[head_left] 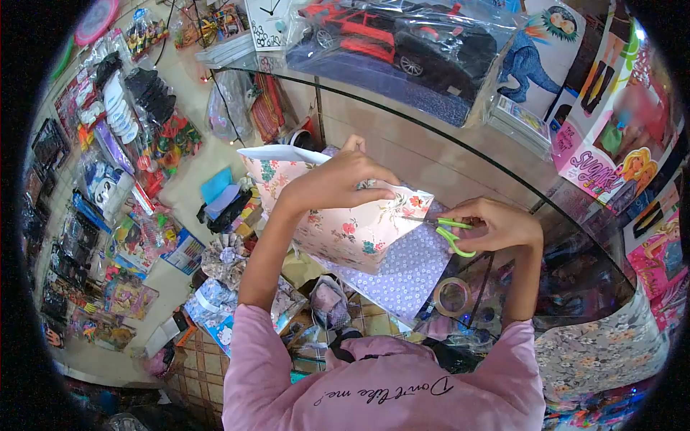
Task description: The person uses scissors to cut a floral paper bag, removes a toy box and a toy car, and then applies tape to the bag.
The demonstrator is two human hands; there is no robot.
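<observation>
A cream sheet of wrapping paper with red and green flowers stands raised and bent above the glass counter. My left hand grips its upper part, thumb on the printed face and fingers toward the back. On the right, my right hand is closed around the lime-green handles of a pair of scissors. Their blades point left and meet the paper's right edge; the blade tips are hard to make out. Beneath lies a lilac sheet of paper with small white flowers.
A roll of tape lies right of the lilac sheet. Above runs a glass shelf carrying a boxed red toy car. Packaged goods hang on the left wall. A crumpled patterned bundle sits near my chest.
</observation>
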